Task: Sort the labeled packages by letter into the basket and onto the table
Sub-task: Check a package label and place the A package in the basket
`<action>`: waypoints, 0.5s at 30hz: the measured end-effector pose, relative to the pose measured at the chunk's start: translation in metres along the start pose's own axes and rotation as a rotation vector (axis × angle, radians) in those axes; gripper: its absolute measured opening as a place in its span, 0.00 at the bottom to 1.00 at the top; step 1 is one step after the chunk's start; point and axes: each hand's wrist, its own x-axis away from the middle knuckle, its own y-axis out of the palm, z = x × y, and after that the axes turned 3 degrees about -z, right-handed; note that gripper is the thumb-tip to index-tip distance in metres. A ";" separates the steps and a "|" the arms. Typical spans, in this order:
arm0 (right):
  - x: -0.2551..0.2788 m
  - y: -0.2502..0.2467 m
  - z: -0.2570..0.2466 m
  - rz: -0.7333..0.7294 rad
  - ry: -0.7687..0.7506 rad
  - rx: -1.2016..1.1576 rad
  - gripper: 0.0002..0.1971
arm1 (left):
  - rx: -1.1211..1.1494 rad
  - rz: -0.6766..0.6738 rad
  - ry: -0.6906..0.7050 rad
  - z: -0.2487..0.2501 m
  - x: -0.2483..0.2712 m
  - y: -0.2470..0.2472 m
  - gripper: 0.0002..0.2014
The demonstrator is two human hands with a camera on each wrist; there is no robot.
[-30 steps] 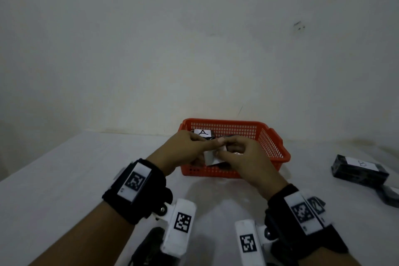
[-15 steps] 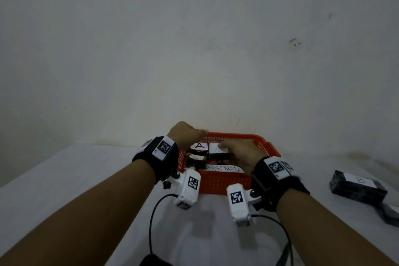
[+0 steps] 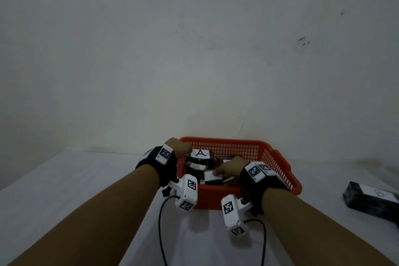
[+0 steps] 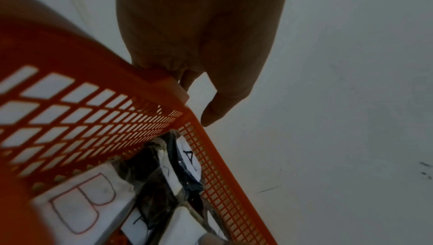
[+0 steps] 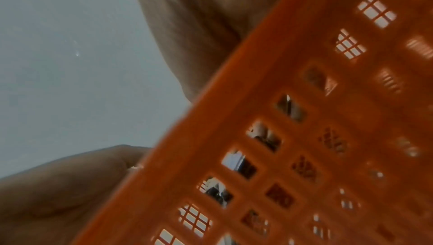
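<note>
The orange mesh basket (image 3: 278,157) stands on the white table and holds several black packages with white labels. One at the back shows the letter A (image 3: 200,153) (image 4: 189,158); in the left wrist view a label marked B (image 4: 82,204) lies near the front. My left hand (image 3: 180,147) (image 4: 199,26) sits at the basket's far left corner, its fingers curled over the rim (image 4: 152,74). My right hand (image 3: 228,166) reaches into the basket and pinches a white-labelled package (image 3: 212,177). The basket wall (image 5: 328,119) hides most of that grip in the right wrist view.
A black package with a white label (image 3: 371,197) lies on the table (image 3: 64,190) at the far right. Black cables (image 3: 160,233) trail over the table between my forearms. A plain wall rises just behind the basket.
Both hands carried a package from in front of the basket into it. The left hand went to the far left rim. The right hand has dropped lower among the packages.
</note>
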 end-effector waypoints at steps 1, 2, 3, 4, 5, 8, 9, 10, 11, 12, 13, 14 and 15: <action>-0.002 0.002 0.001 -0.014 0.008 0.012 0.07 | 0.006 0.009 -0.010 -0.002 -0.003 0.004 0.18; -0.006 0.004 0.002 -0.020 0.017 0.026 0.07 | 0.023 0.013 -0.024 -0.003 -0.007 0.006 0.19; -0.010 0.005 0.004 -0.023 0.017 0.046 0.07 | 0.043 0.026 -0.031 -0.003 -0.010 0.009 0.18; -0.013 0.005 0.005 -0.021 0.021 0.067 0.08 | 0.084 0.026 -0.052 -0.003 -0.009 0.011 0.18; -0.014 0.006 0.006 -0.020 0.019 0.084 0.08 | 0.151 0.027 -0.098 -0.002 -0.008 0.011 0.18; -0.018 0.007 0.006 -0.025 0.011 0.121 0.11 | -0.141 0.011 0.012 -0.004 -0.004 0.008 0.19; -0.019 0.008 0.006 -0.024 0.013 0.112 0.11 | -0.171 0.024 0.001 -0.003 -0.005 0.008 0.19; -0.019 0.009 0.006 -0.022 0.018 0.096 0.10 | -0.140 0.010 0.013 -0.004 -0.007 0.008 0.19; -0.018 0.010 0.006 -0.016 0.022 0.088 0.09 | -0.080 0.014 0.007 -0.005 -0.005 0.006 0.18; -0.018 0.010 0.005 -0.012 0.023 0.088 0.09 | -0.002 0.010 -0.007 -0.004 0.000 0.005 0.18; -0.018 0.011 0.006 -0.009 0.022 0.092 0.10 | 0.124 0.007 -0.011 -0.005 0.000 0.004 0.18; -0.018 0.012 0.006 -0.008 0.024 0.101 0.11 | 0.264 -0.005 -0.045 -0.006 0.000 0.004 0.17; -0.019 0.012 0.007 -0.007 0.024 0.108 0.13 | 0.368 -0.016 -0.101 -0.006 -0.002 0.002 0.17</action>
